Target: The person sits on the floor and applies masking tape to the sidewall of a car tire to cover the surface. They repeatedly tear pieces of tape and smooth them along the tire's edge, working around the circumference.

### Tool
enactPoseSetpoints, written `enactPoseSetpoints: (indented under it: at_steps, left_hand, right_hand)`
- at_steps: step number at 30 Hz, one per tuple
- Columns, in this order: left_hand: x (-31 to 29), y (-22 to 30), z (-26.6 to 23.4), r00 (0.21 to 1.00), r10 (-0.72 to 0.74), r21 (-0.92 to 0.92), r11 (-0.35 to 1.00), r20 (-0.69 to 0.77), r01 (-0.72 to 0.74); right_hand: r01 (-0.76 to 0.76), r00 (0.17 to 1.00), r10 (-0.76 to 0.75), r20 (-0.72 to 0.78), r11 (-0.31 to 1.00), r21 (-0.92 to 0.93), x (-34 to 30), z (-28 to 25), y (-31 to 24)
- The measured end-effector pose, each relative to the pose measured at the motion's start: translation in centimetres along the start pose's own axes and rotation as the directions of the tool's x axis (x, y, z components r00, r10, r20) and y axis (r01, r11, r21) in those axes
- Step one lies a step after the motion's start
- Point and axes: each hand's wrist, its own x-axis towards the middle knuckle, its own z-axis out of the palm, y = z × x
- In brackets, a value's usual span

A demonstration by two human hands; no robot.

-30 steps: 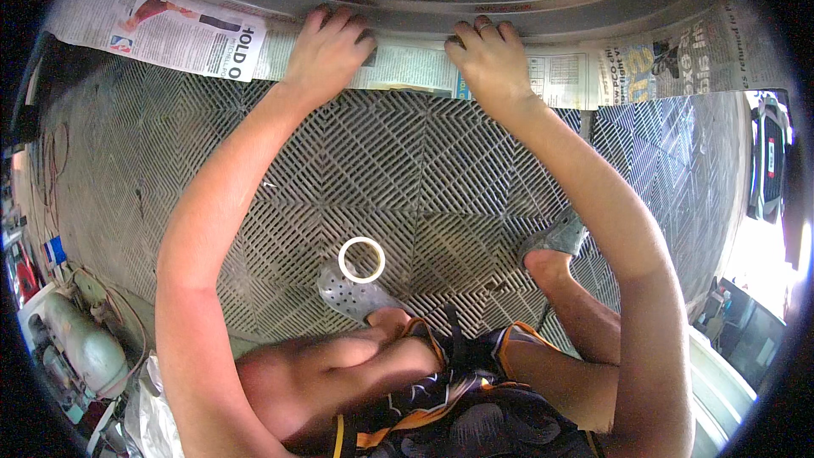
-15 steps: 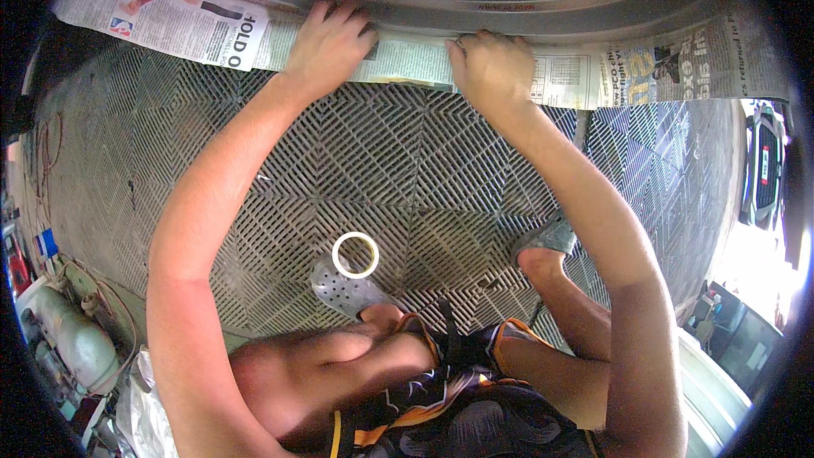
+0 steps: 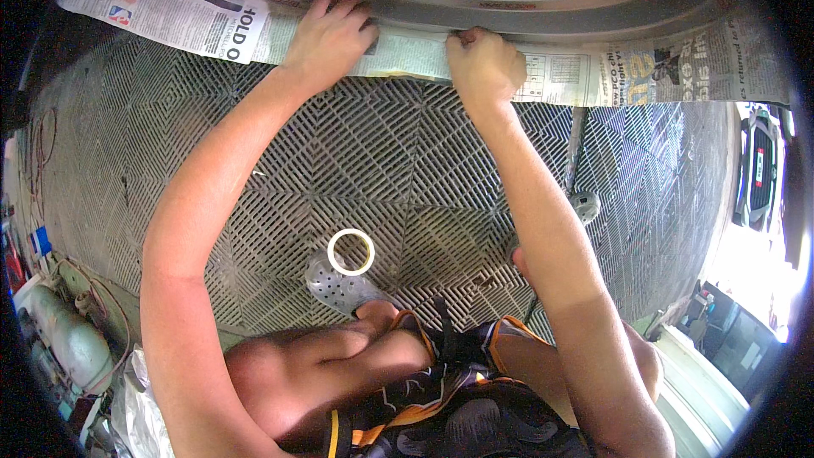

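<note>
A long strip of newspaper (image 3: 407,58) runs along the lower edge of a curved grey metal panel (image 3: 543,19). My left hand (image 3: 331,38) lies on the strip left of centre, its bent fingers a little apart and their tips at the panel. To its right, my right hand (image 3: 485,68) is closed, with curled fingers at the paper's upper edge; its fingertips are partly hidden. A short stretch of paper shows between the two hands. Below, a white ring like a roll of tape (image 3: 331,255) shows by my left clog (image 3: 332,287).
Slatted grey plastic tiles (image 3: 458,161) cover the floor. My right clog (image 3: 585,206) shows beyond my right forearm. At the left stand a rounded grey tank (image 3: 78,343) and hoses. A vehicle (image 3: 761,165) is at the far right, above a dark flat-sided object (image 3: 738,335).
My right hand has shifted slightly left along the paper, and its forearm has swung inward. My right foot has moved outward and forward. The left hand stays at the strip.
</note>
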Motion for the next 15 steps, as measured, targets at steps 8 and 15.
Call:
enactPoseSetpoints:
  at_steps: [8, 15]
  left_hand:
    - [0.1, 0.0, -0.2, 1.0, -0.01, -0.002, 1.0, 0.016, 0.01]
    - [0.1, 0.1, -0.5, 0.996, -0.018, -0.01, 1.0, 0.091, 0.02]
  right_hand:
    - [0.059, 0.998, -0.057, 0.026, 0.994, -0.094, 0.4, -0.4, -0.1]
    - [0.28, 0.955, -0.289, -0.07, 0.953, -0.119, -0.4, -0.8, 0.3]
